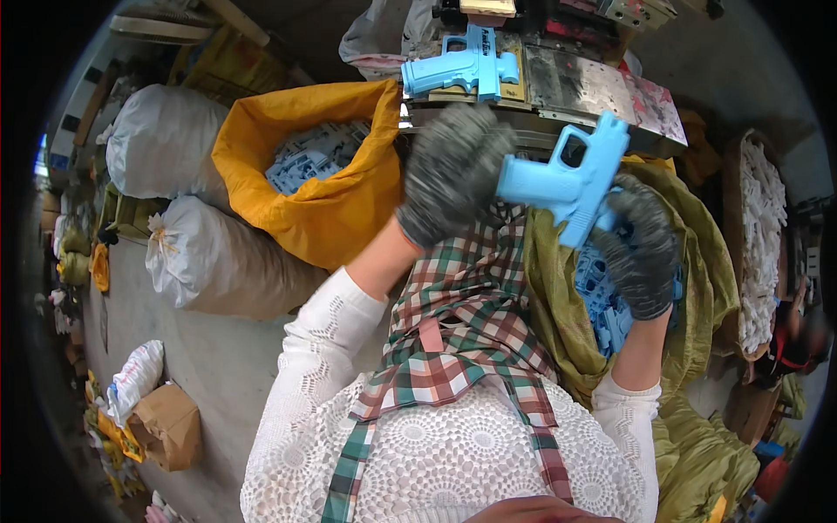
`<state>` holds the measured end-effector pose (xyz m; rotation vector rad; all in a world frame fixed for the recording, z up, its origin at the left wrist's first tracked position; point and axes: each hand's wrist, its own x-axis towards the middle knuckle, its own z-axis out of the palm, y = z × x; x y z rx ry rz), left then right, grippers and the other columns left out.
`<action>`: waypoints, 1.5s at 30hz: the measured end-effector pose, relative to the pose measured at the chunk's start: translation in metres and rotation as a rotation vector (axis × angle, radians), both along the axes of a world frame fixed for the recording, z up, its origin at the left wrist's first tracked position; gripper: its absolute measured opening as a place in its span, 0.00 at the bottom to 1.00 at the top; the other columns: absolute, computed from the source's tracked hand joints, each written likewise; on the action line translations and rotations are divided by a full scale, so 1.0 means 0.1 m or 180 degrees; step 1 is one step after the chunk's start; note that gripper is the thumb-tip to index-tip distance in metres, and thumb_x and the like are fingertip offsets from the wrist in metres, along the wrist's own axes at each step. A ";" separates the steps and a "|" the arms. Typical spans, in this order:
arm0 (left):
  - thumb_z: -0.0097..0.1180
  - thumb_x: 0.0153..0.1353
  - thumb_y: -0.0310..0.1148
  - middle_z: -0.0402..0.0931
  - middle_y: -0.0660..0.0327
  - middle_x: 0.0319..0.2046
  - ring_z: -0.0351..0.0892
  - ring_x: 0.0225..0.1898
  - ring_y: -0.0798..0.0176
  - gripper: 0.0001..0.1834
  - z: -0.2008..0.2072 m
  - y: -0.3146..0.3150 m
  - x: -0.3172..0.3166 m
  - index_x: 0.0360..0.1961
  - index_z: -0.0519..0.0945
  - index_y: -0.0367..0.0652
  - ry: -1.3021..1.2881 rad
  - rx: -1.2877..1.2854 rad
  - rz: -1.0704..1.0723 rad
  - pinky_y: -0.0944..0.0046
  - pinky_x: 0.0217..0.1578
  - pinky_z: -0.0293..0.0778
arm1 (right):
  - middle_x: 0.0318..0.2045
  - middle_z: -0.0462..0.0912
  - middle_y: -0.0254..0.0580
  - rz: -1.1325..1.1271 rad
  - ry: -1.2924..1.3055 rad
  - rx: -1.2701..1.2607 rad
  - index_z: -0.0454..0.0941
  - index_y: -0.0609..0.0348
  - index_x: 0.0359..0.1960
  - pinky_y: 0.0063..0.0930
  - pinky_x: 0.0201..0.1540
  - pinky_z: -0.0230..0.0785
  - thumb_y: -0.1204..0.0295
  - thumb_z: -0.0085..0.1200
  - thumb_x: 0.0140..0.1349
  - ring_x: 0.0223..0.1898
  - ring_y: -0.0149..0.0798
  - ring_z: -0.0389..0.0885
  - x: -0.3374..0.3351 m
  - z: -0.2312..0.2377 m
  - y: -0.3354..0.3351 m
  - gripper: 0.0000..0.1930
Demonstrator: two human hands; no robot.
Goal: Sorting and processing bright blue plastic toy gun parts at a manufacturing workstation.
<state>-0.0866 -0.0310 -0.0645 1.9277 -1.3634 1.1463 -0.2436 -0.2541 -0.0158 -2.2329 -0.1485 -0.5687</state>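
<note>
right of centre, over an open green sack [554, 279], the gloved right hand [641, 248] is curled narrow at the side of a light-blue toy pistol [571, 183], its fingers apparently closed on it. the piece is raised, grip pointing left, slide slanting toward the far right. the gloved left hand [458, 170] is just beside the grip end; motion blur hides its fingers, so neither its opening nor any contact can be told.

handling, as judged: a light but firm hold on the edges serves best, with the flat side left free of fingers. the free end of the piece should stay clear of the sack's rim and of the other hand, and any turn is better made slowly, in the fingers.

far of the left hand, a second toy pistol [453, 74] lies on its side at a machine [602, 87], dark marking along it. the green sack contains blue pieces [606, 296]. to the left stands an open yellow sack [261, 209] with more blue pieces inside; beyond it, farther left, are two tied white sacks [166, 144].
</note>
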 end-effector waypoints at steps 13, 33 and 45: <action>0.64 0.54 0.44 0.76 0.51 0.43 0.74 0.47 0.49 0.30 0.30 0.46 0.58 0.57 0.73 0.45 0.0516 0.0655 0.1179 0.50 0.50 0.68 | 0.52 0.78 0.46 0.0072 -0.0435 -0.0084 0.74 0.55 0.53 0.35 0.57 0.71 0.74 0.63 0.53 0.55 0.44 0.76 0.82 -0.12 -0.04 0.23; 0.62 0.56 0.41 0.66 0.41 0.59 0.63 0.62 0.40 0.37 -0.58 1.76 0.25 0.64 0.64 0.37 0.1924 0.1268 0.1922 0.48 0.63 0.57 | 0.40 0.82 0.44 0.0224 0.1458 -0.0023 0.80 0.60 0.46 0.34 0.49 0.71 0.69 0.58 0.60 0.45 0.39 0.80 0.29 -0.82 -0.86 0.14; 0.62 0.57 0.36 0.66 0.46 0.61 0.63 0.63 0.46 0.37 -0.65 1.32 -0.08 0.66 0.62 0.39 0.2608 0.1694 0.0956 0.55 0.63 0.60 | 0.50 0.79 0.51 -0.1854 0.2181 -0.2690 0.78 0.53 0.51 0.41 0.53 0.70 0.64 0.50 0.56 0.50 0.52 0.78 0.24 -1.62 -2.83 0.21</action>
